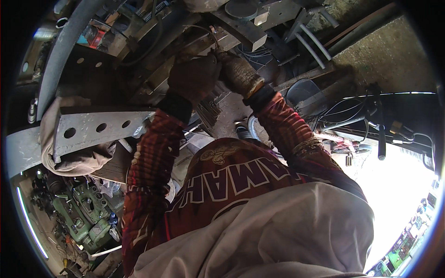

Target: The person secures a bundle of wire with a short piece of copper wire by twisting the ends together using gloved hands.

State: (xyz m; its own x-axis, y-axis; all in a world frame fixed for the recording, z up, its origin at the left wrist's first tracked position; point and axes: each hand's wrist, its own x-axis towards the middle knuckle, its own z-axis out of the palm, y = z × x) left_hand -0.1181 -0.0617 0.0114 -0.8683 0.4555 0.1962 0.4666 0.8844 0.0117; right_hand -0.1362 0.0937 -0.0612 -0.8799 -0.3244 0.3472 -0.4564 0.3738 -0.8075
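Observation:
Both my hands are raised together at the top centre, over a dark metal workpiece. My left hand (194, 78), dark in shadow, has its fingers curled in. Beside it, my right hand (238, 73) wears a dirty, worn work glove, its fingers closed against the left ones. A thin curved wire or cable (207, 30) runs down to where the hands meet. What they grip there is too dark and small to make out. Just beyond the hands lies a thick steel bar (241, 33) with a dark round disc (241, 9) by it.
A steel beam with round holes (90, 129) juts in from the left, with a beige cloth (79, 163) draped around it. A thick curved pipe (54, 60) stands farther left. A green machine (83, 211) is at lower left. Metal rods (310, 45) and cables (343, 111) lie to the right.

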